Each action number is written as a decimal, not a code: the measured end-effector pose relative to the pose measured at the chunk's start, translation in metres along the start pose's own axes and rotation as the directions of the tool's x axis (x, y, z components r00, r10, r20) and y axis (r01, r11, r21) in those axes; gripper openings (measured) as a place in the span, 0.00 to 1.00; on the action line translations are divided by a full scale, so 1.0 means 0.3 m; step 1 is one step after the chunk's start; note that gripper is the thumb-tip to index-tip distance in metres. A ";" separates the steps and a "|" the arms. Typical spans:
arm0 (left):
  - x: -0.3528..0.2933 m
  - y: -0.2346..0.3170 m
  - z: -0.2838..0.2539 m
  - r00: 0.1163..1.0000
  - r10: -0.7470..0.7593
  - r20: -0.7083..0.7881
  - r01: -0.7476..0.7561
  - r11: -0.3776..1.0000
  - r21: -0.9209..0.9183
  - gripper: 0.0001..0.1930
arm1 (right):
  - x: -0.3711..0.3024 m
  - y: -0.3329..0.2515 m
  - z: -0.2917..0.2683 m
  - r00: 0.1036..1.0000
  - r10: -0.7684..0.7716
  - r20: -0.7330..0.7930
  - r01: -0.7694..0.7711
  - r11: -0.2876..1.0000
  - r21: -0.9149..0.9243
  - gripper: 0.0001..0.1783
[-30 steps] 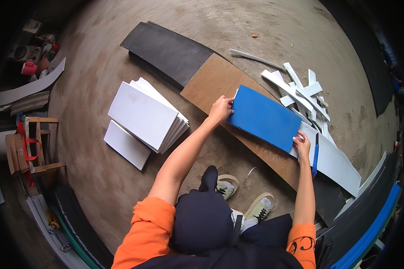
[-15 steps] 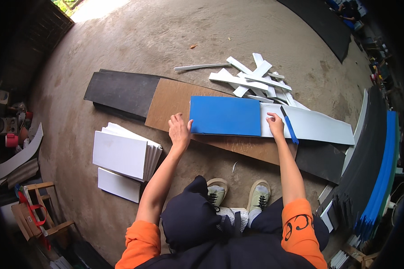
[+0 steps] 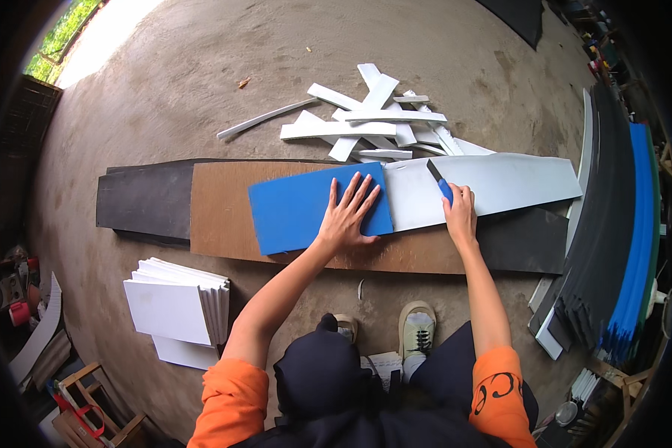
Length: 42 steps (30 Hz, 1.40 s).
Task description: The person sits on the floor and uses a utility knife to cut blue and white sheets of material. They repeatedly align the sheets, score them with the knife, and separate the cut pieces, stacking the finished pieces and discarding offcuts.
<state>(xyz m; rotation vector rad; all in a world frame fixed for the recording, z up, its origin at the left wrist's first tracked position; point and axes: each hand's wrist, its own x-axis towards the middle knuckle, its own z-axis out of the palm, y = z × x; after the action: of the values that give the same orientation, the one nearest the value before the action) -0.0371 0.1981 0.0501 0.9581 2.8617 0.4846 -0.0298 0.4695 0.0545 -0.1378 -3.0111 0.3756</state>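
Observation:
My left hand (image 3: pixel 346 213) lies spread on the right part of a blue rectangular sheet (image 3: pixel 287 213), fingers apart. My right hand (image 3: pixel 461 215) is closed round the blue handle of a utility knife (image 3: pixel 446 191). The knife's dark blade points up and left, above a long white foam sheet (image 3: pixel 493 187). This white sheet reaches from the blue sheet's right edge out to the right. Beneath both lies a brown board (image 3: pixel 220 205), which rests on black sheets (image 3: pixel 143 198). I cannot tell whether the blade touches the white sheet.
White offcut strips (image 3: pixel 366 128) lie heaped beyond the board. A stack of white rectangular pieces (image 3: pixel 164 306) sits on the floor at near left. Long black sheets (image 3: pixel 601 201) and blue sheets (image 3: pixel 633 239) line the right side. A wooden frame (image 3: pixel 89 396) stands at lower left.
My left hand has moved from the blue sheet's left edge onto its right part. My right hand has picked up the knife, which lay on the white sheet. The view has turned.

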 end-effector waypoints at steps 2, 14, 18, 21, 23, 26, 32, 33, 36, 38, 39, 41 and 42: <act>0.016 0.007 0.010 0.998 -0.013 0.056 0.013 1.000 -0.004 0.53 | 0.000 0.014 0.010 0.988 0.030 -0.151 -0.008 0.989 0.144 0.14; 0.031 -0.014 0.056 0.999 -0.043 0.007 0.042 0.992 0.119 0.50 | -0.043 -0.235 -0.005 0.813 0.192 0.550 -0.515 -0.204 0.833 0.12; 0.040 0.007 0.000 0.981 -0.183 0.066 0.180 0.983 0.041 0.52 | -0.053 -0.278 -0.003 0.835 0.163 0.525 -0.537 0.038 0.843 0.08; 0.051 -0.017 0.015 0.979 -0.183 0.092 0.182 0.983 0.011 0.56 | -0.039 -0.243 0.069 0.871 0.036 0.490 -0.436 0.518 0.736 0.10; 0.069 -0.017 0.031 0.980 -0.161 0.114 0.168 0.984 -0.054 0.59 | 0.003 -0.226 0.115 0.899 -0.015 0.437 -0.229 0.835 0.501 0.11; 0.053 -0.041 0.020 0.965 -0.192 0.177 0.212 0.972 -0.101 0.60 | 0.075 -0.366 0.059 0.875 0.094 0.475 -0.218 0.952 0.213 0.15; 0.060 -0.029 0.025 0.958 -0.217 0.189 0.241 0.964 -0.114 0.61 | 0.085 -0.395 0.115 0.955 0.005 0.297 -0.005 1.000 0.001 0.14; 0.057 -0.031 0.025 0.959 -0.217 0.183 0.240 0.964 -0.116 0.61 | 0.091 -0.405 0.114 0.958 -0.015 0.288 0.021 1.000 -0.018 0.13; 0.056 -0.030 0.025 0.961 -0.218 0.173 0.240 0.963 -0.120 0.60 | 0.107 -0.426 0.110 0.957 0.006 0.289 -0.010 1.000 0.014 0.12; 0.061 -0.027 0.028 0.962 -0.218 0.167 0.239 0.963 -0.120 0.60 | 0.123 -0.430 0.120 0.956 0.027 0.291 -0.032 0.999 0.012 0.12; 0.061 -0.030 0.029 0.961 -0.222 0.163 0.242 0.963 -0.116 0.60 | 0.128 -0.434 0.120 0.956 0.037 0.291 -0.042 0.999 0.012 0.12; 0.058 -0.028 0.034 0.962 -0.221 0.158 0.241 0.964 -0.115 0.60 | 0.130 -0.435 0.113 0.956 0.060 0.287 -0.052 0.998 -0.035 0.11; 0.058 -0.026 0.033 0.964 -0.219 0.153 0.238 0.965 -0.114 0.60 | 0.135 -0.439 0.109 0.957 0.068 0.282 -0.054 0.997 -0.056 0.11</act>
<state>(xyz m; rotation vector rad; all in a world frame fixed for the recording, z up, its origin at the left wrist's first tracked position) -0.0536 0.2052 0.0385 0.6037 2.7281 0.5515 -0.0838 0.3388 0.0594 -0.1975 -3.3071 0.3576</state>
